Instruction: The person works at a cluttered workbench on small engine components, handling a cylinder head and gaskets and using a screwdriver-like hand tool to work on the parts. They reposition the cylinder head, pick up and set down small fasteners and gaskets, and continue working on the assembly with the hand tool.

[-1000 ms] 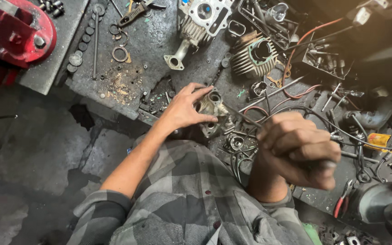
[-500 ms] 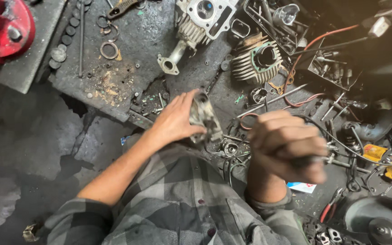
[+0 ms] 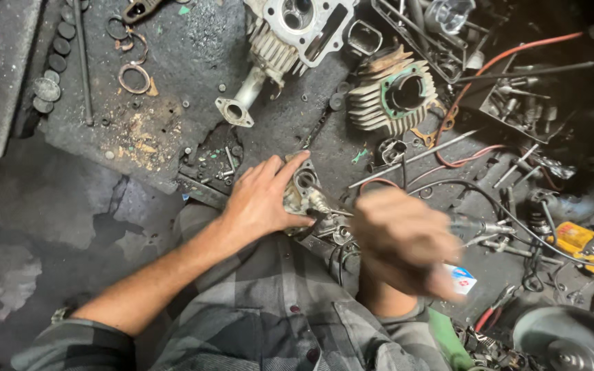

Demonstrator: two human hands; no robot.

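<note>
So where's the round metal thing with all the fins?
The finned cylinder lies on the floor in the upper right of the head view, right of the cylinder head, above the right hand.

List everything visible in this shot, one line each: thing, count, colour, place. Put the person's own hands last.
small metal engine part: one, grey, centre, gripped on the floor
cylinder head: one, silver, top centre
finned cylinder: one, grey with green gasket, upper right
metal rings: a few, rusty, upper left
round discs: a row, grey, far upper left
long rod: one, silver, right of centre
red cable: one, upper right
pliers: one, red handles, lower right
grinding disc: one, grey, bottom right corner
yellow tool: one, right edge
left hand: one, holding the small metal engine part
right hand: one, blurred, closed around something I cannot make out
</note>
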